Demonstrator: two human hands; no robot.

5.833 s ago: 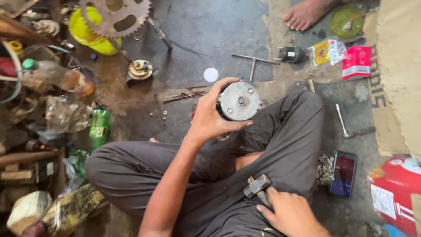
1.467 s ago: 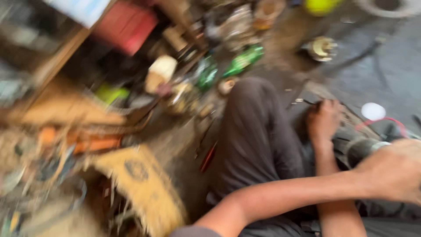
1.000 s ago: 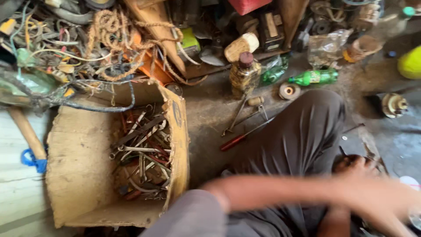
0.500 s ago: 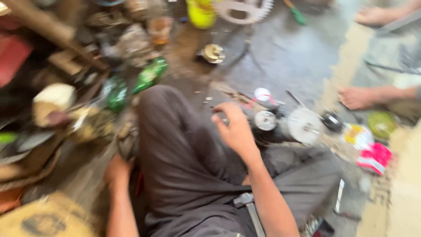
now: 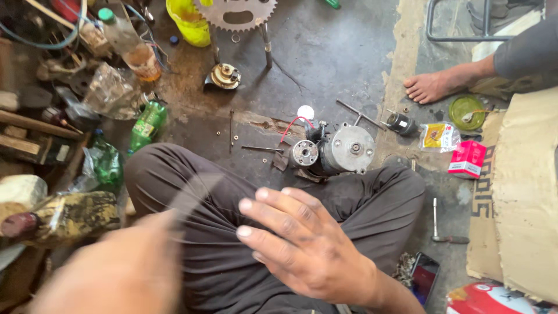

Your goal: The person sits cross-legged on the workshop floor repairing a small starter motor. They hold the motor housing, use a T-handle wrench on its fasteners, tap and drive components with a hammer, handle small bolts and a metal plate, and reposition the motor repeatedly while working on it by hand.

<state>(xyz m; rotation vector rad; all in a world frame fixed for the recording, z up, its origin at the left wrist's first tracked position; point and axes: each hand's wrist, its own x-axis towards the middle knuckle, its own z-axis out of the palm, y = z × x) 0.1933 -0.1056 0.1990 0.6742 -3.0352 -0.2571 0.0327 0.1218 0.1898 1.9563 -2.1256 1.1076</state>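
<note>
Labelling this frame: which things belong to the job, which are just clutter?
In the job: motor, small round part beside it, right hand, blurred left hand.
Lying about: sprocket, green bottles, pink box, phone.

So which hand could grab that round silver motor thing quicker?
Probably the right hand. It is open, fingers spread, over the lap just below the motor on the floor. The left hand is a blur farther off at the lower left, holding something thin and blurred.
</note>
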